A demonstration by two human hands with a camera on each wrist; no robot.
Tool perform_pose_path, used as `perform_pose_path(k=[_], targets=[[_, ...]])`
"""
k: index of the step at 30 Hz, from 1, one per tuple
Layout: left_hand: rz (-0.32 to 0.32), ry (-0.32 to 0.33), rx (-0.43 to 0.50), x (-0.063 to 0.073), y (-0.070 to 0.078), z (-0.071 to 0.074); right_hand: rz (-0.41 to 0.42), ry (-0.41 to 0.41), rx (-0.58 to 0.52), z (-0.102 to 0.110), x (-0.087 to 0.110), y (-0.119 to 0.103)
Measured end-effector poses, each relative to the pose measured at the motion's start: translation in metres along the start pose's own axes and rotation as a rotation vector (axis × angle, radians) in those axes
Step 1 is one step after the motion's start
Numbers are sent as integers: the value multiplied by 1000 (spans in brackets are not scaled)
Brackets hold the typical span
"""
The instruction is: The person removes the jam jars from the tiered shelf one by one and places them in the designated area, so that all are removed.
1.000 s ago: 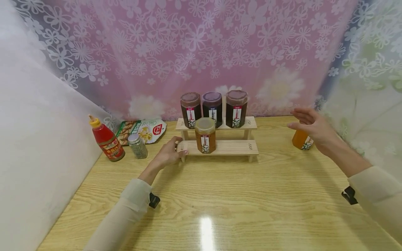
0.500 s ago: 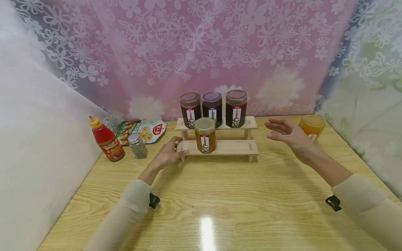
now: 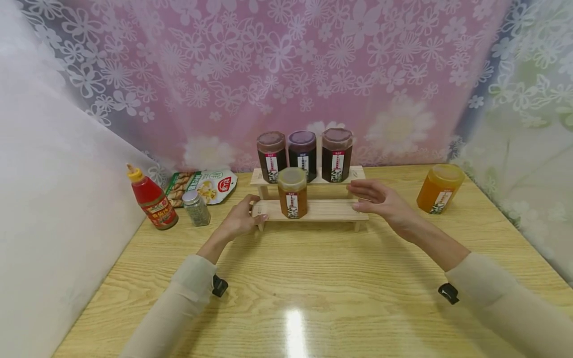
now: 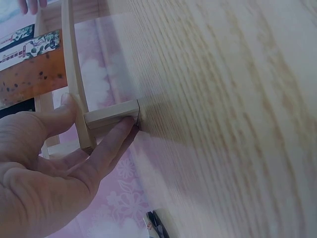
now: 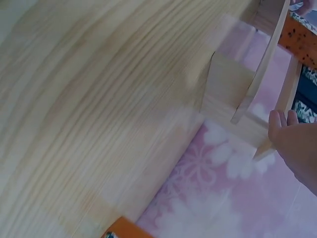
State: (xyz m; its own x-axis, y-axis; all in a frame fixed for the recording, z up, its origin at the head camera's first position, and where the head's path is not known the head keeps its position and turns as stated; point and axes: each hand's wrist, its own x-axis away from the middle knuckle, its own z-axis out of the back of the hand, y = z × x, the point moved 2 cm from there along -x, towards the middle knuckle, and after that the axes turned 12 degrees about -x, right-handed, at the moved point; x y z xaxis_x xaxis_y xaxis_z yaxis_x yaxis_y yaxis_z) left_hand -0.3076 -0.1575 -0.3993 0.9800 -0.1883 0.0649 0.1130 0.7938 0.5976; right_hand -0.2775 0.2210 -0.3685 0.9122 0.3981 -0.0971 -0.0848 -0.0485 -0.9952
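Observation:
A two-tier wooden rack (image 3: 331,211) stands near the back of the table. My left hand (image 3: 239,220) holds the left end of its lower tier. In the left wrist view the thumb lies on the board's edge and the fingers (image 4: 113,141) reach round to the leg. My right hand (image 3: 388,206) is at the rack's right end, fingers extended; contact cannot be told. An amber jar (image 3: 293,196) with dark specks sits left of centre on the lower tier. On the upper tier are three dark jars, left (image 3: 271,159), middle (image 3: 303,151) and right (image 3: 337,156).
An orange-yellow jar (image 3: 440,191) stands on the table (image 3: 358,288) at the right. To the left are a red sauce bottle (image 3: 154,201), a small glass shaker (image 3: 197,209) and a food pouch (image 3: 215,186). A floral curtain (image 3: 286,89) hangs behind.
My right hand has moved left, away from the orange-yellow jar, to the rack's right end. That jar now shows in full. My left hand has stayed on the rack.

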Motion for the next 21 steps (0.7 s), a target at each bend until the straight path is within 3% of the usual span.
perform_pose_path(k=[21], targets=[[6,-5,-12,-1,0,0,-10,21,-134,-61,-46,26]])
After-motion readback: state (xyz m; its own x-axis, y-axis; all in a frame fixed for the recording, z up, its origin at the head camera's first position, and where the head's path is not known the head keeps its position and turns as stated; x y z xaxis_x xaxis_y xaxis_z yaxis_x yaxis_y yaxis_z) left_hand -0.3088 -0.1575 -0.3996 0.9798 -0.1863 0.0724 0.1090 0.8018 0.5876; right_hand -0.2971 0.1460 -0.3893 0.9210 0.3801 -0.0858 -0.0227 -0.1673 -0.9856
